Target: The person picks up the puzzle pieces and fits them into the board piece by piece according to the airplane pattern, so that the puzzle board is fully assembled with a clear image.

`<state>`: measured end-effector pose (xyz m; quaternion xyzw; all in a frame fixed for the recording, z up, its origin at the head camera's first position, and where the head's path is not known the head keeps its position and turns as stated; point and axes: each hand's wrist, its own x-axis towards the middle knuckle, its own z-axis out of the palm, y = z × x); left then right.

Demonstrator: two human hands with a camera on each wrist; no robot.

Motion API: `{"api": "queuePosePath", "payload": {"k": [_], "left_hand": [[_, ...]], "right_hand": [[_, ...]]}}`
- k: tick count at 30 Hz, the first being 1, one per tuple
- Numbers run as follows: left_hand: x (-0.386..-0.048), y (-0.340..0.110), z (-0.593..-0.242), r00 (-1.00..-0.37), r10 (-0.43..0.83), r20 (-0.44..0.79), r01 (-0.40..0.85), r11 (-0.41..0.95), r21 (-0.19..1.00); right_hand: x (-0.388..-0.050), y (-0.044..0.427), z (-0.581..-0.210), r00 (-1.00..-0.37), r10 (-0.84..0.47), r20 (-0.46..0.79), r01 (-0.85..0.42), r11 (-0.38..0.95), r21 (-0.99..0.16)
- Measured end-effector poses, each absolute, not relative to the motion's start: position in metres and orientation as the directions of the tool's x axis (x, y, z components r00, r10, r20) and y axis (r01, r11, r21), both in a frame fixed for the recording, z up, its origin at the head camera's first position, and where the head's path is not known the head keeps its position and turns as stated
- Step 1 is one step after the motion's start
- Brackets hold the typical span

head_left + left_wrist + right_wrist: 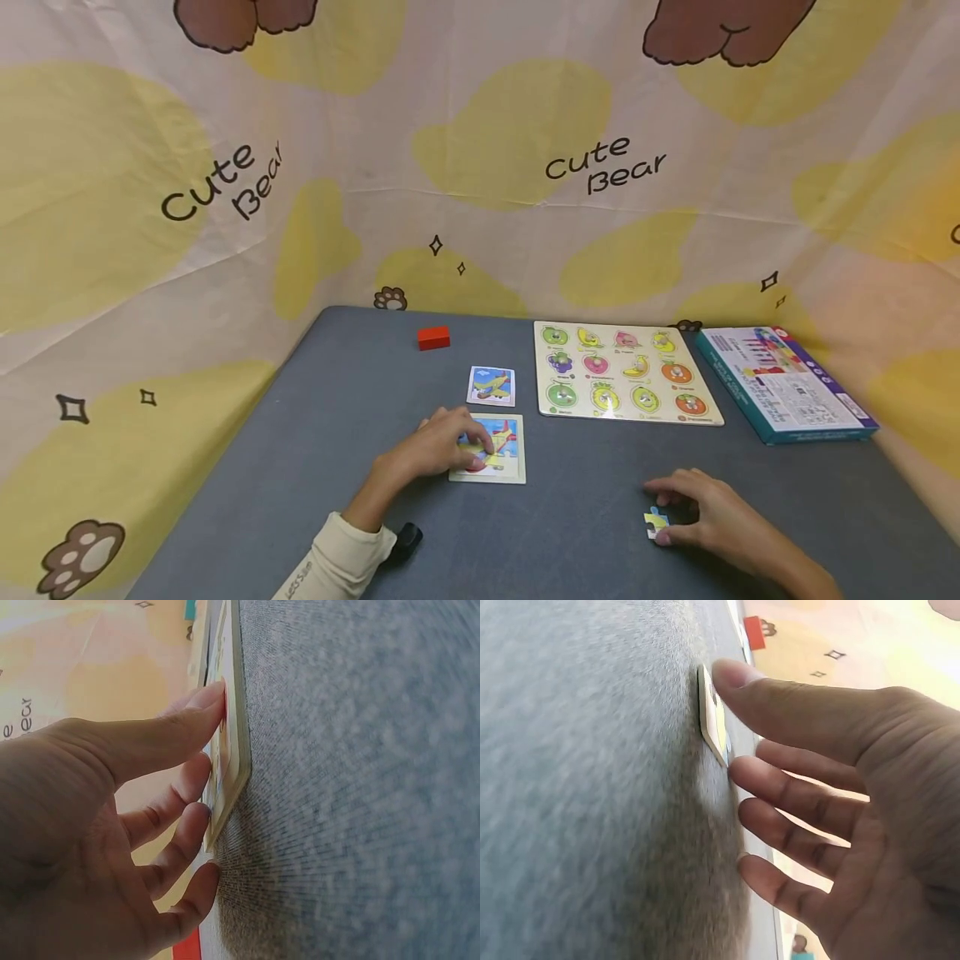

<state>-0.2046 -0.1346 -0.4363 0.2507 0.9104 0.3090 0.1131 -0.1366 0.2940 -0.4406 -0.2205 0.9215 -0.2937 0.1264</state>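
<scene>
My left hand (pixel 435 446) reaches over a small framed jigsaw puzzle (pixel 512 465) of a plane. In the left wrist view its thumb and some fingertips rest on or just over the puzzle's face, and contact is hard to judge. Just behind lies a picture card (pixel 491 387) showing a yellow plane. A loose jigsaw piece (pixel 657 523), yellow, blue and white, lies flat on the table beneath my right hand (pixel 712 517). The right thumb is at the piece's edge in the right wrist view (pixel 714 724), while the other fingers stay spread and loosely bent.
A fruit puzzle board (pixel 626 419) stands flat at the back right of the grey table (pixel 315 417). Beside it lies a teal-edged box (pixel 795 387). A red block (pixel 433 337) sits at the back left. A black object (pixel 407 543) is near the left sleeve. Printed cloth hangs behind.
</scene>
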Motion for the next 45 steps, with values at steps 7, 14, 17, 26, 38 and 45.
{"api": "queuePosePath", "payload": {"k": [7, 14, 17, 26, 38, 45], "left_hand": [[-0.205, -0.136, -0.438, -0.852, 0.52, -0.056, 0.377, 0.684, 0.624], [-0.205, -0.135, -0.438, -0.853, 0.519, -0.058, 0.371, 0.68, 0.633], [-0.205, -0.135, -0.438, -0.852, 0.519, -0.063, 0.368, 0.681, 0.633], [-0.206, -0.135, -0.437, -0.848, 0.526, -0.06, 0.375, 0.677, 0.633], [-0.207, -0.135, -0.439, -0.85, 0.522, -0.067, 0.366, 0.678, 0.637], [-0.206, -0.134, -0.438, -0.853, 0.519, -0.055, 0.368, 0.673, 0.641]], "right_hand": [[-0.133, 0.307, -0.444, -0.863, -0.493, -0.115, -0.349, 0.744, -0.57], [-0.13, 0.306, -0.447, -0.869, -0.488, -0.077, -0.363, 0.737, -0.57], [-0.129, 0.306, -0.448, -0.869, -0.492, -0.059, -0.37, 0.722, -0.584], [-0.129, 0.304, -0.45, -0.859, -0.511, -0.017, -0.407, 0.704, -0.582], [-0.129, 0.297, -0.448, -0.878, -0.478, -0.039, -0.372, 0.73, -0.574], [-0.136, 0.282, -0.446, -0.844, -0.526, 0.107, -0.494, 0.684, -0.536]]}}
